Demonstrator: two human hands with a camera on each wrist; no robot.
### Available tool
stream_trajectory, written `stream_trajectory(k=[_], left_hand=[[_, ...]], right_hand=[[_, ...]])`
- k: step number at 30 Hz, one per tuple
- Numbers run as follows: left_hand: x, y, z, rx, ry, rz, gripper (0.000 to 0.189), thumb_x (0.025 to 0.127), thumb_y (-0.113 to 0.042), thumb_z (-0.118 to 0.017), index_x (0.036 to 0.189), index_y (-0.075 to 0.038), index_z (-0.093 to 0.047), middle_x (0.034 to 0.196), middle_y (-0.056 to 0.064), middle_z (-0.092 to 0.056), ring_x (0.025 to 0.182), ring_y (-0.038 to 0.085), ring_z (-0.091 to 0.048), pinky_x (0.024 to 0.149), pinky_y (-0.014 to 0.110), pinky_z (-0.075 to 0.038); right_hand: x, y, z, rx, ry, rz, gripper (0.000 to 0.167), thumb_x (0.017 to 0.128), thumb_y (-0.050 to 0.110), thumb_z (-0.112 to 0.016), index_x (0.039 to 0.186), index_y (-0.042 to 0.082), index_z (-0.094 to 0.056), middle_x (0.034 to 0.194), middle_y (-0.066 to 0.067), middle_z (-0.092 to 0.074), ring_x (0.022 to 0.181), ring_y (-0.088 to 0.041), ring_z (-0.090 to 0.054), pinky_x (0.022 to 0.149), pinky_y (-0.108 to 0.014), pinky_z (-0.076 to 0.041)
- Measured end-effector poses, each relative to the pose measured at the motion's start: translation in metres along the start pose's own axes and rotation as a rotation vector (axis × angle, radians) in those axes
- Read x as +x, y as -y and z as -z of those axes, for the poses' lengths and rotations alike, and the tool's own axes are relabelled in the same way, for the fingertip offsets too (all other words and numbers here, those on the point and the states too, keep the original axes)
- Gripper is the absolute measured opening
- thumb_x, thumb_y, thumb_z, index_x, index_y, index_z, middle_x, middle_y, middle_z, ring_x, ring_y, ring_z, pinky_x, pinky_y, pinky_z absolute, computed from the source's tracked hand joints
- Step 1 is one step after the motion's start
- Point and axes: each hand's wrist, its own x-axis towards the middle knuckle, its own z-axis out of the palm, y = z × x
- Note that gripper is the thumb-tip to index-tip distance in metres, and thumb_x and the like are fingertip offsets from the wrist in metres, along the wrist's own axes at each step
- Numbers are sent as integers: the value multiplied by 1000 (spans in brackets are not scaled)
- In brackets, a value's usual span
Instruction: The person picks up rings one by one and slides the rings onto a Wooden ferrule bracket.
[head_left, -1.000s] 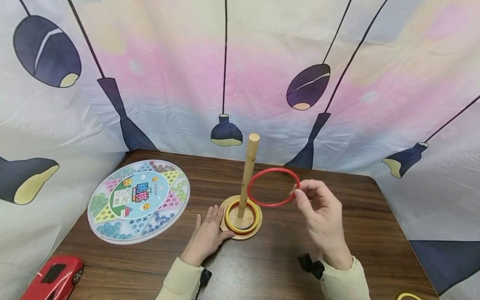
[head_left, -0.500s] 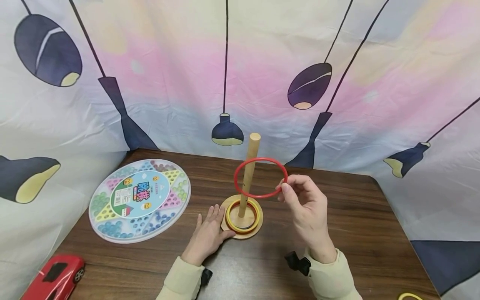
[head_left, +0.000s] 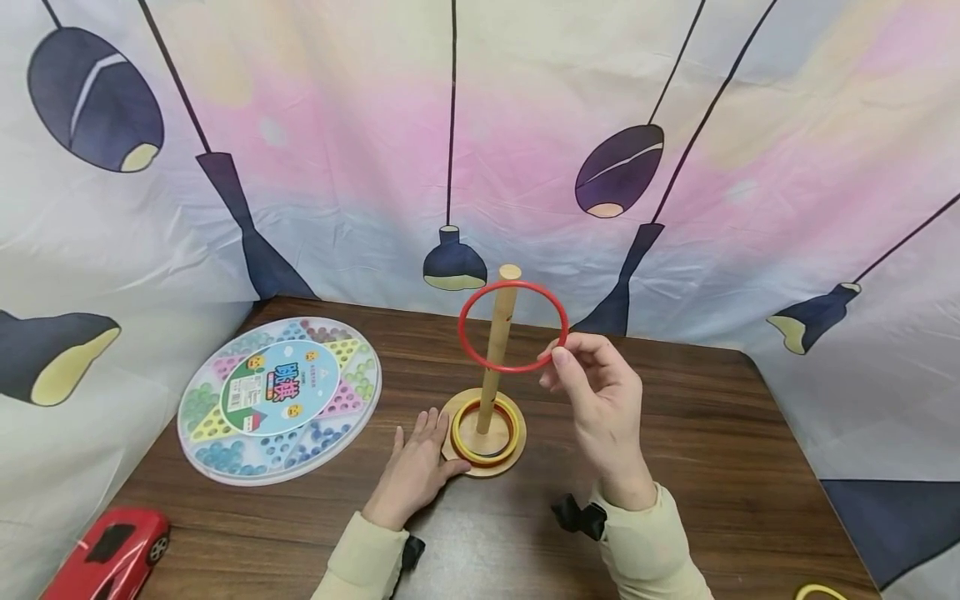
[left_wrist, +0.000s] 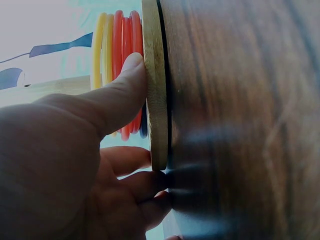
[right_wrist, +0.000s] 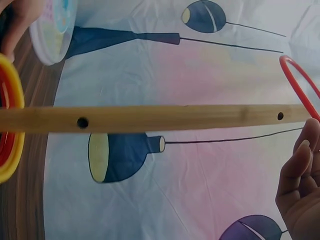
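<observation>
My right hand (head_left: 603, 400) pinches a red ring (head_left: 462, 333) between thumb and fingers. In the head view the ring overlaps the upper part of the wooden post (head_left: 497, 342), both its near and far edges crossing in front, just below the post's top. The post stands upright on a round wooden base (head_left: 517, 454). Around its foot lie stacked rings: yellow (left_wrist: 97, 50) ones on top, red (left_wrist: 117, 40) ones under them, and a dark one (left_wrist: 144, 122) lowest. My left hand (head_left: 412, 471) rests against the base's left side, thumb at its front edge, fingers stretched along the rim.
Left on the brown table (head_left: 750, 467) lies a round Chinese checkers set (head_left: 277, 400) with marbles. A red toy car (head_left: 112, 550) sits at the front left. Part of a yellow ring (head_left: 817, 592) shows at the front right. A printed cloth (head_left: 360, 167) hangs behind.
My right hand has carried the red ring left and upward, from beside the post to in front of its upper part. My left hand and the base have stayed put.
</observation>
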Motion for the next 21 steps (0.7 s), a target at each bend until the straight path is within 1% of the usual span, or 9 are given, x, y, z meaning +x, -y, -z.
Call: stream_trajectory(k=[9,16,21], left_hand=[[0,-1,1,-1,3,2,83,88,-43,-66,147,6,-34,151,28,-30,142,40,-24,111,65,-15],[0,-1,1,1,0,-4,84,88,-43,-66,147,7,-34,151,28,-31,142,40,-24,110,66,-15],[0,-1,1,-8,-3,-4,83,88,-43,-66,147,7,-34,150,29,-31,142,40,-24,110,66,-15]], right_hand=[[5,-2,-6,48,-3,-13,14,96,4,-59,101,-9,-59,89,-12,-68,67,-19,-62,64,-28,-54],[7,-5,-8,82,-2,-46,13,96,5,-59,100,-7,-60,89,-9,-69,67,-17,-63,64,-27,-53],[10,-6,-9,74,1,-48,14,96,7,-60,101,-7,-61,82,-13,-66,66,-19,-62,63,-27,-53]])
